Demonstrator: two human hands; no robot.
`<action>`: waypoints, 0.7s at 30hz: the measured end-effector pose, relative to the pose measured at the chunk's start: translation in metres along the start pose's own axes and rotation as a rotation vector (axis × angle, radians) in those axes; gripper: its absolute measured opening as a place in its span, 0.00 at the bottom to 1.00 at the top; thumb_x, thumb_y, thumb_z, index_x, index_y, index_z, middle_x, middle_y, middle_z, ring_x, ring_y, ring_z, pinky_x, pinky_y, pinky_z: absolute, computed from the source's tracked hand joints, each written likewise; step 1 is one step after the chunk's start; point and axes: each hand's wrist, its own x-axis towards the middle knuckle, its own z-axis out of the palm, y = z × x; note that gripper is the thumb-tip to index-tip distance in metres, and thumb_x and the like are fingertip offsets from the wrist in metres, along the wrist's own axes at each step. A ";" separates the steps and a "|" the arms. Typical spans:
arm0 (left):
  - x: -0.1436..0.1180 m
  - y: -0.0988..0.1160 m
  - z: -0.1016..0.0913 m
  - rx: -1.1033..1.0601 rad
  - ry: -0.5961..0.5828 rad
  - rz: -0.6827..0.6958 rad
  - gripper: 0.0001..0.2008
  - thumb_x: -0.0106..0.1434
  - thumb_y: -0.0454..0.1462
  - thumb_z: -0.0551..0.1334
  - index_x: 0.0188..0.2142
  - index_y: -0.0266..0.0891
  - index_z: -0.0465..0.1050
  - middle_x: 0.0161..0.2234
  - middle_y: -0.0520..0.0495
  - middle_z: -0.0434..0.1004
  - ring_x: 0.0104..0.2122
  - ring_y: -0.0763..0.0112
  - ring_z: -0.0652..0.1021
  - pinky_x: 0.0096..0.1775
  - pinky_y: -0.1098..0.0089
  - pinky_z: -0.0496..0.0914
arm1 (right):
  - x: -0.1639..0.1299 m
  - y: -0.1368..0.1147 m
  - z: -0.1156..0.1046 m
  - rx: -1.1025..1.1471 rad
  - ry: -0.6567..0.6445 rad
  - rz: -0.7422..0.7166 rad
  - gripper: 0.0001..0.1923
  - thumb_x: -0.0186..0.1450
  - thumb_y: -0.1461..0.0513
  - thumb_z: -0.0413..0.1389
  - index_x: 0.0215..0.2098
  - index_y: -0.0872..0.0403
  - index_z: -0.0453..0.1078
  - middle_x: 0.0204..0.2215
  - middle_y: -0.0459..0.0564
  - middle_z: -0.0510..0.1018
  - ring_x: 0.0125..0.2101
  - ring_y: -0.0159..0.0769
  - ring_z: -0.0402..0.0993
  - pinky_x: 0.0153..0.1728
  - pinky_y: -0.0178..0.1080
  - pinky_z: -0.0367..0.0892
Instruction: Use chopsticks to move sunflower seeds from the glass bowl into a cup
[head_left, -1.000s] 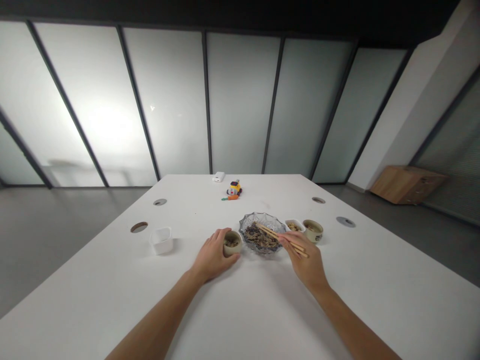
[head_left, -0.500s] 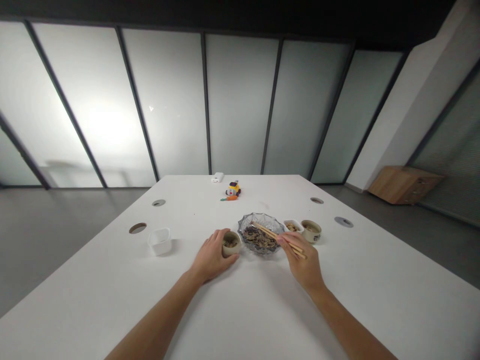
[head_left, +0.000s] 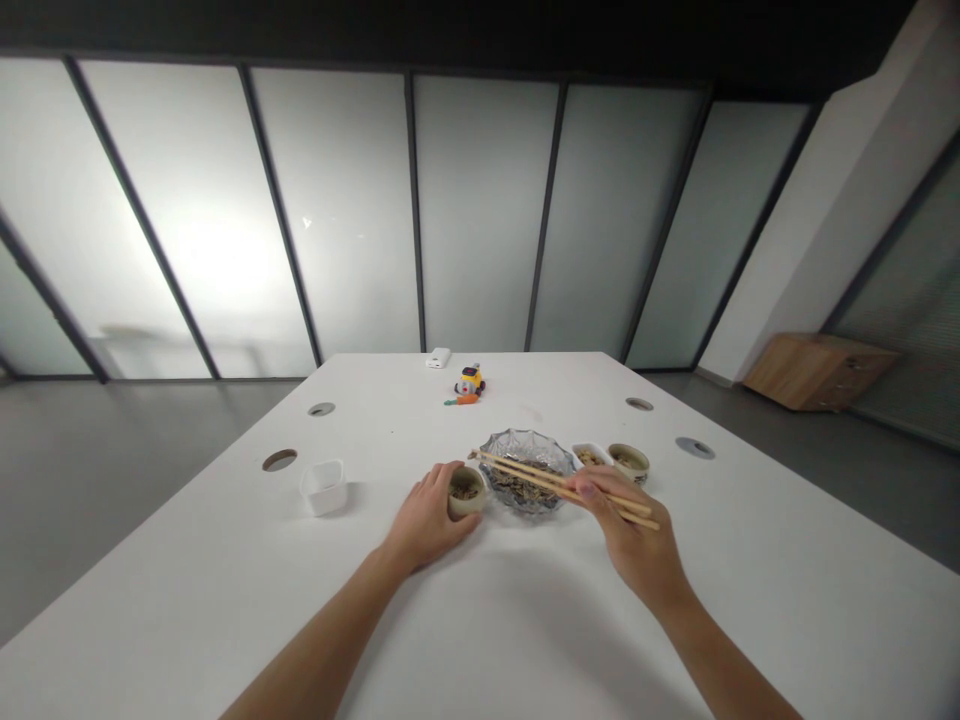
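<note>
My left hand (head_left: 433,515) is wrapped round a small beige cup (head_left: 466,507) that has dark seeds in the bottom. In my right hand (head_left: 626,525) is a pair of chopsticks (head_left: 536,475), pointing left across a clear glass bowl (head_left: 559,455). A small piece, perhaps a seed (head_left: 472,455), shows at the chopstick tips, just above the cup's far rim. Dark striped seeds, likely sunflower seeds (head_left: 529,492), lie in the glass bowl. Behind my right hand stand a white dish (head_left: 589,447) with light brown pieces and a second beige cup (head_left: 630,460).
A white plastic container (head_left: 324,490) stands at the left. Farther back are a yellow toy vehicle (head_left: 469,380), an orange-and-green toy carrot (head_left: 461,400) and a white box-like device (head_left: 439,357). Round cable holes pierce the white table (head_left: 225,570) along both sides.
The chopstick tips have moved from over the glass bowl leftward to above the cup, with a small piece at them. My right hand has shifted right; my left hand still holds the cup.
</note>
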 end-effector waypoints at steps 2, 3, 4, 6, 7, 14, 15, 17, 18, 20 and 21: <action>0.000 -0.001 0.001 -0.008 0.004 0.018 0.30 0.62 0.39 0.70 0.62 0.43 0.65 0.56 0.42 0.75 0.55 0.51 0.77 0.57 0.56 0.70 | 0.000 -0.006 -0.002 -0.014 -0.079 0.007 0.16 0.73 0.50 0.60 0.34 0.49 0.83 0.35 0.52 0.86 0.37 0.41 0.84 0.38 0.39 0.81; 0.001 -0.001 0.001 -0.009 0.006 0.023 0.30 0.62 0.38 0.70 0.62 0.43 0.65 0.56 0.42 0.75 0.55 0.52 0.77 0.57 0.56 0.70 | 0.000 -0.007 -0.002 -0.017 -0.097 0.009 0.17 0.73 0.49 0.60 0.34 0.49 0.83 0.34 0.51 0.86 0.36 0.41 0.84 0.38 0.38 0.81; 0.001 -0.002 0.001 -0.007 0.006 0.024 0.31 0.62 0.38 0.70 0.62 0.43 0.65 0.56 0.42 0.75 0.55 0.52 0.77 0.57 0.56 0.70 | 0.000 -0.007 -0.003 -0.019 -0.091 0.007 0.17 0.73 0.49 0.60 0.34 0.49 0.83 0.34 0.51 0.86 0.36 0.40 0.84 0.37 0.38 0.80; 0.001 -0.003 0.002 -0.001 0.002 0.013 0.31 0.62 0.39 0.70 0.63 0.43 0.65 0.56 0.41 0.75 0.55 0.51 0.77 0.57 0.55 0.70 | 0.001 -0.004 -0.004 -0.030 -0.020 -0.003 0.18 0.73 0.48 0.60 0.34 0.49 0.83 0.35 0.52 0.87 0.36 0.41 0.84 0.37 0.39 0.80; 0.001 -0.003 0.002 0.001 -0.001 0.007 0.32 0.62 0.39 0.70 0.63 0.43 0.65 0.56 0.41 0.75 0.55 0.50 0.77 0.57 0.54 0.70 | 0.001 0.000 -0.005 -0.039 0.032 -0.009 0.17 0.73 0.49 0.60 0.35 0.49 0.83 0.35 0.52 0.87 0.37 0.41 0.84 0.38 0.39 0.80; 0.000 -0.005 0.005 -0.005 0.016 0.012 0.32 0.61 0.40 0.71 0.63 0.44 0.65 0.57 0.41 0.75 0.55 0.49 0.78 0.57 0.54 0.71 | -0.001 0.033 -0.005 -0.180 0.106 -0.087 0.11 0.73 0.53 0.61 0.40 0.48 0.83 0.37 0.52 0.86 0.37 0.42 0.83 0.41 0.44 0.79; 0.000 -0.005 0.005 -0.005 0.017 0.013 0.32 0.61 0.40 0.71 0.63 0.44 0.65 0.56 0.41 0.75 0.54 0.49 0.78 0.57 0.54 0.71 | -0.001 0.036 -0.005 -0.196 0.093 -0.098 0.11 0.73 0.53 0.61 0.40 0.49 0.82 0.36 0.52 0.86 0.37 0.42 0.83 0.40 0.44 0.79; 0.000 -0.005 0.005 -0.006 0.016 0.015 0.32 0.61 0.40 0.71 0.63 0.44 0.65 0.56 0.41 0.75 0.54 0.49 0.78 0.56 0.54 0.71 | -0.001 0.038 -0.003 -0.212 0.069 -0.111 0.12 0.73 0.52 0.60 0.39 0.49 0.82 0.36 0.52 0.86 0.37 0.42 0.83 0.40 0.44 0.79; 0.000 -0.004 0.005 -0.007 0.016 0.018 0.32 0.61 0.40 0.71 0.62 0.44 0.65 0.56 0.41 0.75 0.54 0.49 0.78 0.56 0.54 0.71 | -0.001 0.038 -0.003 -0.213 0.060 -0.113 0.13 0.73 0.52 0.60 0.39 0.49 0.82 0.36 0.52 0.86 0.37 0.42 0.83 0.40 0.44 0.79; 0.000 -0.003 0.004 -0.008 0.017 0.021 0.31 0.61 0.41 0.71 0.62 0.45 0.65 0.56 0.41 0.75 0.54 0.50 0.78 0.56 0.54 0.71 | -0.001 0.037 -0.001 -0.213 0.049 -0.113 0.14 0.74 0.52 0.59 0.39 0.50 0.82 0.36 0.52 0.86 0.38 0.42 0.83 0.41 0.44 0.79; 0.000 -0.002 0.003 -0.008 0.018 0.021 0.31 0.61 0.41 0.71 0.62 0.45 0.66 0.56 0.41 0.75 0.54 0.50 0.78 0.56 0.54 0.71 | -0.001 0.037 -0.001 -0.213 0.045 -0.112 0.14 0.74 0.52 0.59 0.39 0.50 0.82 0.37 0.52 0.86 0.38 0.42 0.83 0.41 0.43 0.79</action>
